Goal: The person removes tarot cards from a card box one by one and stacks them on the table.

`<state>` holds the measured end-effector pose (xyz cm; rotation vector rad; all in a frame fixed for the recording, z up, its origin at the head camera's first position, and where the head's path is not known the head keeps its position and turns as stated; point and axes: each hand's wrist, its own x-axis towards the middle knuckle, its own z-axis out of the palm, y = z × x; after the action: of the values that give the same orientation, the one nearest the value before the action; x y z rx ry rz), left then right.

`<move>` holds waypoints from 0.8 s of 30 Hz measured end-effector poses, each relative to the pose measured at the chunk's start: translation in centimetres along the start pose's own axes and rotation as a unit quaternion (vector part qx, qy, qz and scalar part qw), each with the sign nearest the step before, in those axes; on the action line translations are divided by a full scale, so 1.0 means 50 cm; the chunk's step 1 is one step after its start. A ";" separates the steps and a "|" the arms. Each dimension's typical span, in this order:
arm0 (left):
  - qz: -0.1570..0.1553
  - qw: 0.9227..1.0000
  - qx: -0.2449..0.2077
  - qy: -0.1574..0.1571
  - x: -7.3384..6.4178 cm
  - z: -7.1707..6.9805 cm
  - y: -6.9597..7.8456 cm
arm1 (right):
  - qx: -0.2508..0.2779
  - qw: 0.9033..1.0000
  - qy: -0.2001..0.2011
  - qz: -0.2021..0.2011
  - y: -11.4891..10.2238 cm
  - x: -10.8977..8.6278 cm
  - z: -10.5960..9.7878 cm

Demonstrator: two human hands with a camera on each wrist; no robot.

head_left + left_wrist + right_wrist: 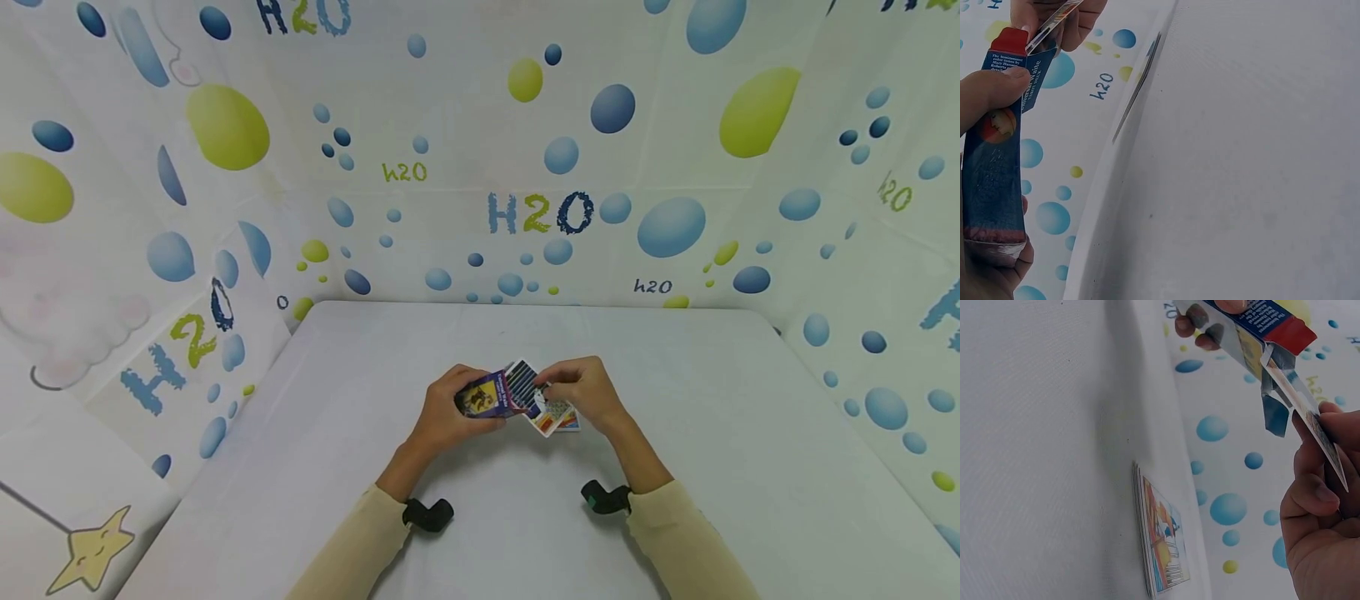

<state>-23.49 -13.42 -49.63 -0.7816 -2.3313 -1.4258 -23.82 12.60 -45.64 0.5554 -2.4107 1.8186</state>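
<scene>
My left hand (442,410) grips a blue and purple card box (483,395) with a yellow picture, tilted above the table. Red and blue end flaps stand open in the right wrist view. Thumb and fingers of my right hand (588,390) pinch a thin picture card (1310,415) at the box's open end; whether it is one card or several, I cannot tell. A dark striped piece (519,379) shows by the opening. On the table below lies a small stack of picture cards (1169,544), partly hidden by the held card in the head view.
The white-covered table (337,517) spreads around both hands. Behind and beside it hang white sheets (465,108) printed with blue and green bubbles. Black wrist devices (431,515) sit at both sleeve cuffs.
</scene>
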 end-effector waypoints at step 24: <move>-0.034 0.999 0.000 0.040 0.001 -0.004 -0.011 | -0.001 0.996 0.057 0.072 0.035 0.004 -0.053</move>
<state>-23.84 -13.79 -49.91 -0.6384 -2.3175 -1.4562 -25.02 15.45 -46.41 0.2753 -2.4327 1.8445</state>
